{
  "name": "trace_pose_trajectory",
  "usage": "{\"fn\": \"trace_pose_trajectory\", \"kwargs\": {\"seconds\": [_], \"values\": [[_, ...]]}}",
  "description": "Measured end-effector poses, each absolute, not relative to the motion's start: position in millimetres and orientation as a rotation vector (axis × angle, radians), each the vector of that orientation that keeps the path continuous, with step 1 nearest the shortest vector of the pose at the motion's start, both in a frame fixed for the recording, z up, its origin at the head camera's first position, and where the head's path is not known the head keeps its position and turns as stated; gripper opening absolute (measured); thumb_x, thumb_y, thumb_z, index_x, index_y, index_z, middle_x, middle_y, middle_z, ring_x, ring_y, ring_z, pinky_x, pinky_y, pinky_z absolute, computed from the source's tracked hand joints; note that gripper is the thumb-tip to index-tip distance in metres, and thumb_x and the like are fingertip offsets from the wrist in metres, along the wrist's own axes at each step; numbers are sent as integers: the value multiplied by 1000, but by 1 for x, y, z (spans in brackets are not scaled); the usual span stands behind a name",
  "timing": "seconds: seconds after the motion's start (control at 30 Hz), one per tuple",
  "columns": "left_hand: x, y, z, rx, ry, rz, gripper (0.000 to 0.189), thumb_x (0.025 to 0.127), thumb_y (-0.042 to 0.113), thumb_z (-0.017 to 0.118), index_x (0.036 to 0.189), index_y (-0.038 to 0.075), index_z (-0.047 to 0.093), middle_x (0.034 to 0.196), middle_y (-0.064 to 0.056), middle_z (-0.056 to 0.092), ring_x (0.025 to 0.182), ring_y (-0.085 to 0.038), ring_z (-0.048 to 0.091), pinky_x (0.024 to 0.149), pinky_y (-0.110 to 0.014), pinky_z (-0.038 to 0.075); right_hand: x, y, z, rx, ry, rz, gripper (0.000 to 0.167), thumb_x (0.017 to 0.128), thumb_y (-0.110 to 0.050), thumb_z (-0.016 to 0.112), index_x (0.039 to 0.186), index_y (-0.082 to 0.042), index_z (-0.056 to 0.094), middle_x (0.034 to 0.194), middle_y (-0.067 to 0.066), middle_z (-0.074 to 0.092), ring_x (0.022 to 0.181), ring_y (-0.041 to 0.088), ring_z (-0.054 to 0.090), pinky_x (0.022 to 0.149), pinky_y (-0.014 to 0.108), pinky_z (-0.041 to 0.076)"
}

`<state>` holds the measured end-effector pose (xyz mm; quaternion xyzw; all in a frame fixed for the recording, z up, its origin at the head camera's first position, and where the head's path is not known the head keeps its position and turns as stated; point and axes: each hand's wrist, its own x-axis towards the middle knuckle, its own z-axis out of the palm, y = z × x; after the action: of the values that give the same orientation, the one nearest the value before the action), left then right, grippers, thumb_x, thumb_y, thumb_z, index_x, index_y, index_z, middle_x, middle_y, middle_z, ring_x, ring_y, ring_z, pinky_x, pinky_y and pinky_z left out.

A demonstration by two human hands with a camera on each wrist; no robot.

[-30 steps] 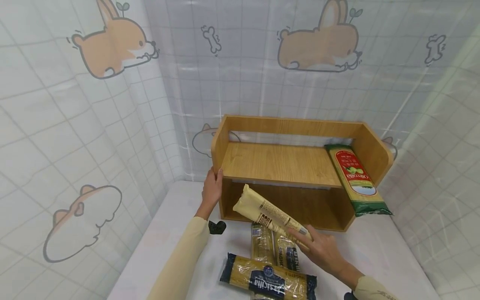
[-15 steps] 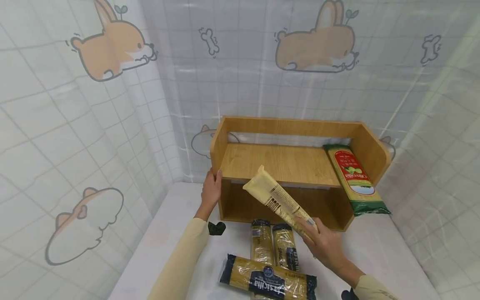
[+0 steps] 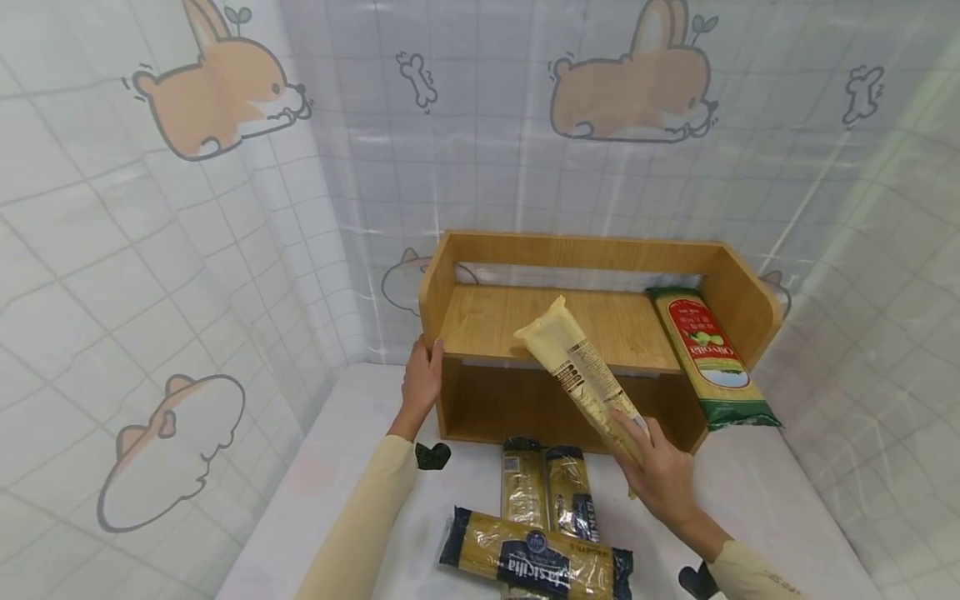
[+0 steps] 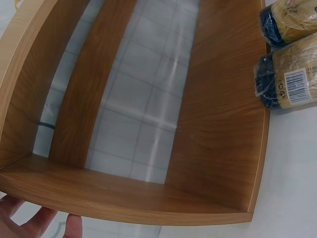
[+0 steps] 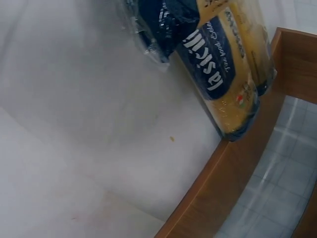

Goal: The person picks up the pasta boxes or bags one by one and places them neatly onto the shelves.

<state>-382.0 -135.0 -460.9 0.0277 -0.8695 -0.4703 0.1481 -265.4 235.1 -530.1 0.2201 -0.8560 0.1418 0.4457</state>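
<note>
In the head view my left hand (image 3: 422,377) grips the left side panel of a two-tier wooden shelf (image 3: 555,329). Its fingertips (image 4: 73,225) show against the outer face of the panel in the left wrist view. My right hand (image 3: 660,477) holds a long cream pasta packet (image 3: 588,375) by its lower end. The packet tilts up and left, overlapping the upper board's front edge in this view. A green-and-red pasta packet (image 3: 705,350) lies on the upper board at the right, its green end past the front edge. The right wrist view shows neither the right hand nor the cream packet.
Below the shelf, two pasta packets (image 3: 522,483) (image 3: 572,492) lie lengthwise on the white table (image 3: 330,500). A navy-labelled pasta packet (image 3: 536,557) lies across them. Dark heart-shaped pieces show at the left wrist (image 3: 432,456) and right wrist (image 3: 699,581). Patterned sheets (image 3: 495,167) surround the table.
My right hand has moved right and slightly up with the cream packet, whose top end has risen from the lower compartment's opening to the upper board. The left hand has stayed on the side panel.
</note>
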Motion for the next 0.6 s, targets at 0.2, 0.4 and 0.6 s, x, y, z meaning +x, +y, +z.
{"fn": "trace_pose_trajectory", "kwargs": {"seconds": [0.2,0.4,0.6], "values": [[-380,-135,-460,85,-2492,-1372,56,111,43,33,148,2,44,140,-23,56,129,-45,57,102,-67,45,-269,236,-526,510,-2144,354,58,104,-60,41,139,-17,60,96,12,64,54,4,40,45,15,27],[-378,-135,-458,93,-2493,-1384,56,111,43,34,150,4,44,142,-23,56,131,-45,57,104,-67,45,-272,236,-520,454,-2144,418,50,101,-45,62,140,-15,58,91,11,58,55,8,44,44,17,29],[-378,-135,-457,90,-2496,-1365,56,111,42,34,148,2,44,139,-24,57,129,-45,57,103,-66,46,-276,233,-510,374,-2148,509,69,78,-15,86,141,-13,58,90,13,59,56,14,50,44,19,32]]}}
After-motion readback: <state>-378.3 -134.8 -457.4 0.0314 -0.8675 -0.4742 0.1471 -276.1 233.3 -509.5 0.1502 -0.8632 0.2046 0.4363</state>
